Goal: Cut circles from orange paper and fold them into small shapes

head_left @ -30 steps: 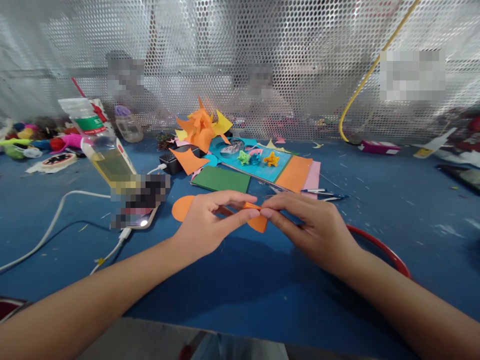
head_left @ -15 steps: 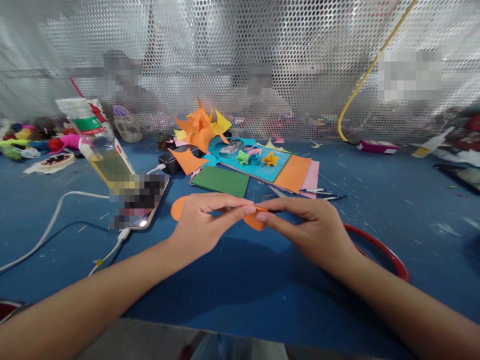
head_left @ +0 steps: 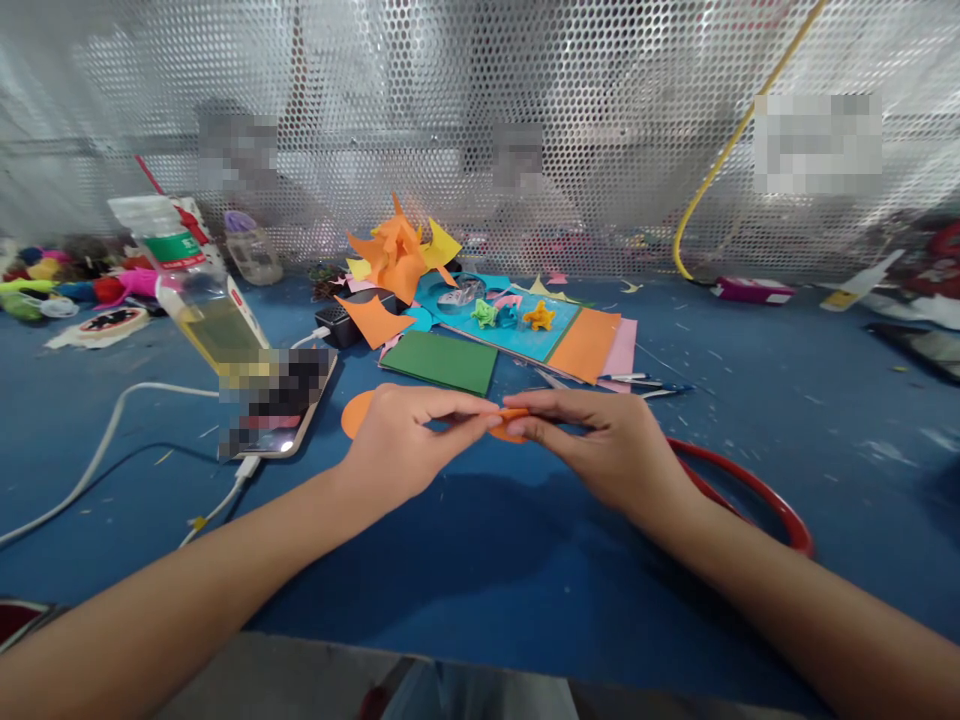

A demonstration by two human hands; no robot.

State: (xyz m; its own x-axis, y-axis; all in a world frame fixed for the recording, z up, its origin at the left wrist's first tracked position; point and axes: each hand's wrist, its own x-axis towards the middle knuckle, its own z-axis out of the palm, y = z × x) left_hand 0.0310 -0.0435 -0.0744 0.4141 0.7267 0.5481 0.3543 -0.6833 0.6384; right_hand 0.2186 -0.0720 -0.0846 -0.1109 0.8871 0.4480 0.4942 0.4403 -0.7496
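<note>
Orange paper piece (head_left: 511, 427) mostly hidden between fingertips; shape unclear. Left hand (head_left: 405, 445) and right hand (head_left: 604, 445) both pinch it, just above the table (head_left: 480, 560), mid-table toward the near edge.

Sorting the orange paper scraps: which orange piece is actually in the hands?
The small folded orange piece, pinched between the left hand and right hand. The orange half-round behind the left hand and the orange sheet lie untouched.
</note>
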